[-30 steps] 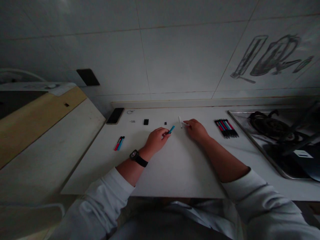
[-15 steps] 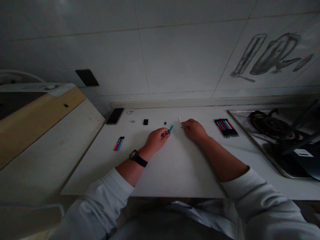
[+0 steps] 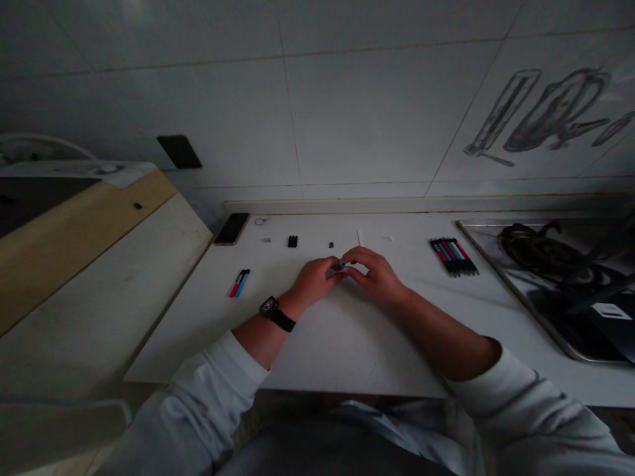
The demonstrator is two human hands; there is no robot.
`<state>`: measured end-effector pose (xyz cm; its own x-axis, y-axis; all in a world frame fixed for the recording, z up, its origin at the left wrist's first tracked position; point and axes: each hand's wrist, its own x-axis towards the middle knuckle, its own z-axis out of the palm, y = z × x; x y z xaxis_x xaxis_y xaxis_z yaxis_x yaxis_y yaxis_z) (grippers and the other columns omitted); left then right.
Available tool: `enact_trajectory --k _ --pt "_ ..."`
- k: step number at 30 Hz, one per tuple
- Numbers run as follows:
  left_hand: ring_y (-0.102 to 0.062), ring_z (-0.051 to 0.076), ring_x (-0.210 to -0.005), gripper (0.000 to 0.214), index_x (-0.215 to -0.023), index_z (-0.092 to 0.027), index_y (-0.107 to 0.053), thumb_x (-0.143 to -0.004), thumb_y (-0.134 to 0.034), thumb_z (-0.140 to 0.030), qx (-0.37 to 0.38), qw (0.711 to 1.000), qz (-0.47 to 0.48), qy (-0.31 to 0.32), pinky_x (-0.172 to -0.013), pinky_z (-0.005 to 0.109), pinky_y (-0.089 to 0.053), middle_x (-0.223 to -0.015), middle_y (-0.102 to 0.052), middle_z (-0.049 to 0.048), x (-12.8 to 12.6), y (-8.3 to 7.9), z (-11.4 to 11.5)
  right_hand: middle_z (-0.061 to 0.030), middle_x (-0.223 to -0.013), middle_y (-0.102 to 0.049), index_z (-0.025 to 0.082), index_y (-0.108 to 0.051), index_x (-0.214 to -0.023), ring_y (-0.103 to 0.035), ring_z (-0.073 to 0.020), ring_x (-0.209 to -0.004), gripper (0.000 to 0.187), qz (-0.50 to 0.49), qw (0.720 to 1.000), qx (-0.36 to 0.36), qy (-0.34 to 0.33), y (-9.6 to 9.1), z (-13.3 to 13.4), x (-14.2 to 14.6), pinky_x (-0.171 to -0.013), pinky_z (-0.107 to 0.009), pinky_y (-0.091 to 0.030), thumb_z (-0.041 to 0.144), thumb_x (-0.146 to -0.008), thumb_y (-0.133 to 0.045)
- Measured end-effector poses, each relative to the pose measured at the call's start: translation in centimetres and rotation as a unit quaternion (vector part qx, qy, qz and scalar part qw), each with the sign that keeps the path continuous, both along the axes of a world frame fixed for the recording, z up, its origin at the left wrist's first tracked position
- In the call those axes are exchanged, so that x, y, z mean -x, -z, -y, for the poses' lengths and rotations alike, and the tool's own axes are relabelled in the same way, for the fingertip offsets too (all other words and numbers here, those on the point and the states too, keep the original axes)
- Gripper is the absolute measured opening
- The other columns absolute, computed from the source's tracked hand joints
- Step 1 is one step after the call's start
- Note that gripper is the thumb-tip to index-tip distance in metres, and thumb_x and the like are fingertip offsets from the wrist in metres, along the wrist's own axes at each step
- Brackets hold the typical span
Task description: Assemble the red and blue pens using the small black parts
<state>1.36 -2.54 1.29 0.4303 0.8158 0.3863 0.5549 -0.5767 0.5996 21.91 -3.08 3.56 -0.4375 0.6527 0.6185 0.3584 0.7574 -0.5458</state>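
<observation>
My left hand (image 3: 317, 277) is closed around a blue pen barrel (image 3: 342, 264), and only the barrel's end shows between the fingers. My right hand (image 3: 372, 273) meets it there, thumb and index finger curled at that end. Whatever the right fingers pinch is hidden. Just beyond the hands lie a white strip (image 3: 360, 237), a small black piece (image 3: 331, 244) and a tiny white piece (image 3: 390, 238). Farther left are black parts (image 3: 292, 242) in a small cluster and some little springs (image 3: 266, 240). One red and one blue pen part (image 3: 239, 283) lie left of my left wrist.
A row of several red, blue and black pens (image 3: 453, 256) lies at the right, beside a gas stove (image 3: 536, 264). At the back left are a phone (image 3: 231, 229) and a thin ring (image 3: 261, 221). A wooden-edged cabinet (image 3: 143, 198) borders the white counter (image 3: 347, 357).
My right hand has left the white strip and come left and nearer to me, joining the left hand at the blue barrel. The barrel is now mostly covered by fingers.
</observation>
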Motion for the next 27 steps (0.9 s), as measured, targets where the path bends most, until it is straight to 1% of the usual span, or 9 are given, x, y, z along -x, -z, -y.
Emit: enact_trajectory --k 3,5,9,11,13,16,19,22,27 --pt "-0.071 0.021 -0.097 0.017 -0.107 -0.021 -0.069 -0.090 -0.072 -0.021 -0.017 1.000 0.005 -0.005 -0.090 0.034 -0.054 -0.105 -0.076 0.0051 0.2 -0.1 -0.3 -0.0082 -0.100 -0.072 0.022 -0.069 -0.113 -0.067 -0.0201 -0.092 0.021 0.043 0.998 0.009 0.033 -0.5 0.1 -0.8 -0.085 -0.034 -0.054 0.030 -0.102 -0.054" --pt "-0.069 0.020 -0.094 0.018 -0.109 -0.021 -0.068 -0.091 -0.069 -0.018 -0.032 0.999 0.003 -0.034 -0.090 0.034 -0.054 -0.107 -0.075 0.0060 0.9 -0.4 -0.7 -0.0103 -0.107 -0.072 0.022 -0.070 -0.118 -0.067 -0.0215 -0.097 0.026 0.121 0.991 0.013 0.053 -0.9 0.1 -1.4 -0.089 -0.034 -0.052 0.030 -0.103 -0.050" --pt "-0.066 0.020 -0.091 0.025 -0.117 -0.021 -0.065 -0.092 -0.065 -0.019 -0.058 0.989 -0.032 -0.129 -0.089 0.036 -0.053 -0.112 -0.072 0.0081 4.2 -1.9 -2.2 -0.0095 -0.109 -0.073 0.023 -0.074 -0.117 -0.067 -0.0222 -0.099 0.028 0.309 0.947 0.047 0.069 -1.3 0.2 -2.0 -0.087 -0.031 -0.049 0.027 -0.101 -0.051" --pt "-0.065 0.024 -0.100 0.028 -0.121 -0.020 -0.065 -0.093 -0.062 -0.021 -0.074 0.974 -0.067 -0.203 -0.096 0.039 -0.050 -0.116 -0.070 0.0105 6.7 -2.5 -3.1 -0.0086 -0.108 -0.073 0.024 -0.075 -0.115 -0.067 -0.0220 -0.097 0.028 0.362 0.928 0.058 0.070 -1.4 0.3 -1.9 -0.083 -0.029 -0.048 0.028 -0.101 -0.051" --pt "-0.060 0.031 -0.116 0.034 -0.127 -0.020 -0.064 -0.094 -0.062 -0.025 -0.080 0.947 -0.126 -0.285 -0.104 0.044 -0.045 -0.128 -0.065 0.0139 9.2 -2.8 -4.0 -0.0084 -0.107 -0.072 0.025 -0.075 -0.114 -0.068 -0.0219 -0.096 0.027 0.390 0.915 0.063 0.076 -1.5 0.4 -1.8 -0.080 -0.029 -0.048 0.029 -0.101 -0.052" --pt "-0.052 0.036 -0.126 0.045 -0.136 -0.020 -0.062 -0.092 -0.062 -0.025 -0.066 0.909 -0.199 -0.360 -0.108 0.048 -0.040 -0.138 -0.058 0.0158 11.9 -2.2 -5.0 -0.0082 -0.106 -0.072 0.025 -0.075 -0.111 -0.068 -0.0216 -0.094 0.025 0.411 0.906 0.067 0.077 -1.5 0.6 -1.7 -0.079 -0.029 -0.047 0.030 -0.101 -0.053" --pt "-0.050 0.037 -0.128 0.048 -0.139 -0.021 -0.061 -0.091 -0.061 -0.025 -0.048 0.896 -0.234 -0.373 -0.109 0.051 -0.037 -0.142 -0.055 0.0162 13.0 -1.1 -5.5 -0.0080 -0.105 -0.072 0.025 -0.075 -0.109 -0.068 -0.0216 -0.093 0.023 0.426 0.900 0.070 0.064 -1.2 0.7 -1.7 -0.079 -0.029 -0.047 0.029 -0.099 -0.055" --pt "-0.047 0.038 -0.130 0.047 -0.138 -0.021 -0.062 -0.092 -0.059 -0.026 -0.029 0.892 -0.247 -0.378 -0.111 0.053 -0.035 -0.146 -0.052 0.0170 13.1 -0.2 -5.8 -0.0083 -0.106 -0.072 0.025 -0.074 -0.111 -0.068 -0.0220 -0.095 0.022 0.430 0.898 0.070 0.056 -0.9 0.7 -1.9 -0.079 -0.029 -0.048 0.029 -0.098 -0.056" --pt "-0.043 0.041 -0.133 0.045 -0.136 -0.022 -0.065 -0.092 -0.058 -0.028 0.000 0.894 -0.244 -0.375 -0.110 0.057 -0.033 -0.149 -0.048 0.0181 13.0 0.5 -6.1 -0.0081 -0.107 -0.072 0.025 -0.074 -0.114 -0.069 -0.0218 -0.093 0.024 0.418 0.904 0.072 0.055 -0.9 0.9 -2.0 -0.078 -0.029 -0.049 0.033 -0.097 -0.058"
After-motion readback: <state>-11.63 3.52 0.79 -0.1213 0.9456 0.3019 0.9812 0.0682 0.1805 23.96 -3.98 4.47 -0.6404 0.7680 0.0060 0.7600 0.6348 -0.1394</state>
